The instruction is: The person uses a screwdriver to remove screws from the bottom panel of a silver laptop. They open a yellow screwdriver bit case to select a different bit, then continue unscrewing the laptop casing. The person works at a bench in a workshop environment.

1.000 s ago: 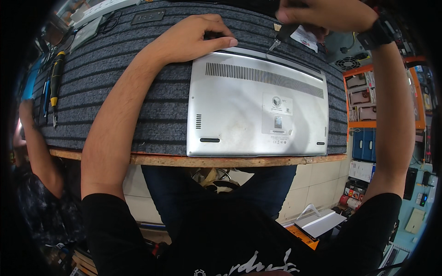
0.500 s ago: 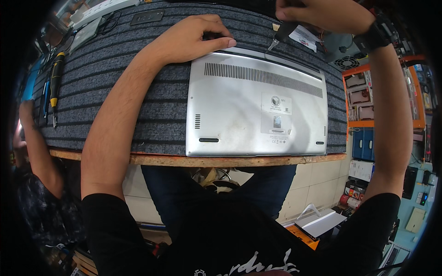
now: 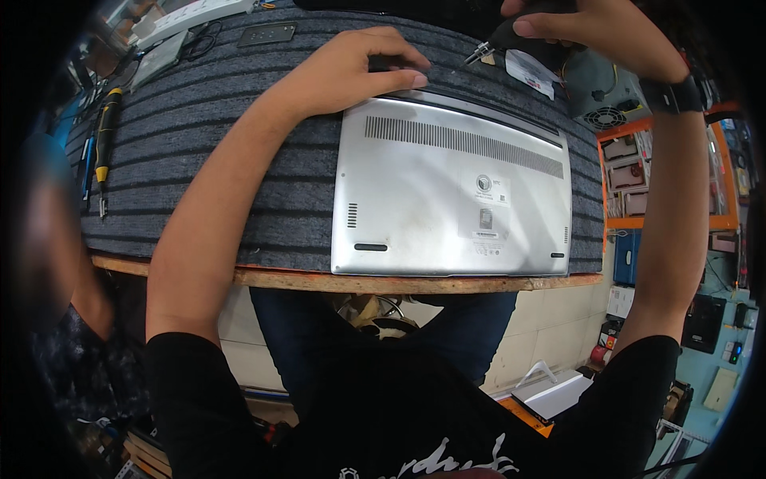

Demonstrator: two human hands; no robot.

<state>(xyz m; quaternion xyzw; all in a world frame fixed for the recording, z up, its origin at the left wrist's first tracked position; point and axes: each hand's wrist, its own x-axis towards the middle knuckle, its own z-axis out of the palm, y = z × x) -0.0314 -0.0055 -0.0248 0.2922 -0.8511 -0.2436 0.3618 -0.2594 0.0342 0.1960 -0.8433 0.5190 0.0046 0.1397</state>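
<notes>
A silver laptop (image 3: pixel 423 191) lies bottom-up on the striped grey mat (image 3: pixel 295 176), its vent strip toward the back. My left hand (image 3: pixel 359 72) rests at its back left edge, fingers curled with a gap between thumb and index finger. Above the back edge, my right hand (image 3: pixel 574 28) grips a dark-handled screwdriver (image 3: pixel 481 50), its metal shaft angled down-left, clear of the laptop. A white packet (image 3: pixel 531 73) is below that hand. On the left of the mat lie a yellow-black screwdriver (image 3: pixel 106 144) and a thin blue tool (image 3: pixel 87 168).
A power strip (image 3: pixel 191 16), cables, and a dark plate (image 3: pixel 263 36) are at the back. A co-worker's arm (image 3: pixel 84 295) is at the left, partly blurred. An orange-framed display case (image 3: pixel 614 219) stands at the right, beside a fan unit (image 3: pixel 605 116). The wooden front edge (image 3: pixel 399 283) borders the mat.
My right hand has lifted the screwdriver up, away from the laptop's back edge. My left hand stays at that edge. The whole view has shifted slightly.
</notes>
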